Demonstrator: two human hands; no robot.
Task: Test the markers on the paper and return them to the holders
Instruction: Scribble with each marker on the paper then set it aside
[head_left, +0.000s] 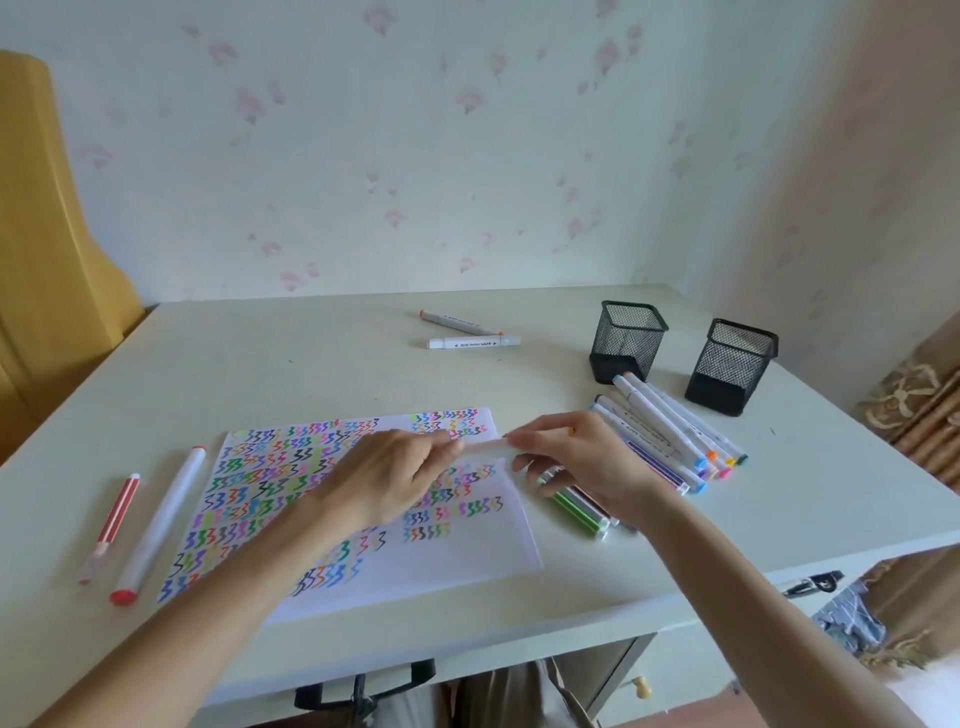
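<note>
A white paper sheet (457, 566) covered in rows of coloured squiggles lies in front of me. Above it I hold a white marker (485, 447) level between both hands. My left hand (395, 478) pinches its left end and my right hand (576, 457) grips its right end. Whether the cap is on is too blurred to tell. Two black mesh holders (627, 338) (731, 364) stand at the back right; no markers show above their rims. A pile of white markers (670, 431) lies in front of them. Green markers (579, 512) lie under my right hand.
Two white markers (470, 332) lie at the back centre of the pale table (260, 364). A red-striped pen (109, 527) and a long red-capped marker (161, 525) lie left of the paper. The table's front edge is close to me, its right edge beyond the holders.
</note>
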